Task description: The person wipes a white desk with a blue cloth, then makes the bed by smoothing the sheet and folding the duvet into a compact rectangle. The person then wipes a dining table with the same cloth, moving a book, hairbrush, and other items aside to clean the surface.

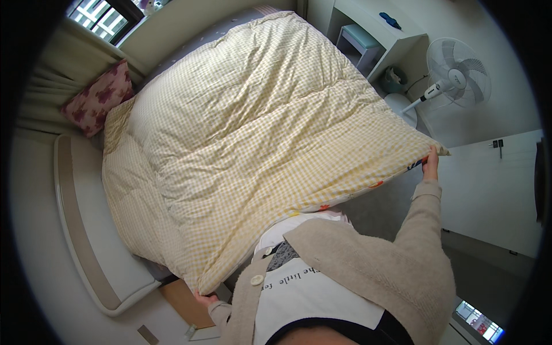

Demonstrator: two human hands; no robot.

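A yellow-and-white checked quilt lies wrinkled over most of the bed, its near edge lifted between my hands. My left hand grips the quilt's near left corner, beside a wooden-topped bedside table. With the arm stretched out, my right hand holds the near right corner. A patterned underside with red and blue figures shows along the near edge. The grey-violet bed sheet shows along the far side. A pink pillow with a darker red pattern leans by the curtain at the head end.
The padded white headboard is at left, with the bedside table near it. A standing fan, a waste bin, a desk and a stool stand beyond the bed's foot. A white door is at right.
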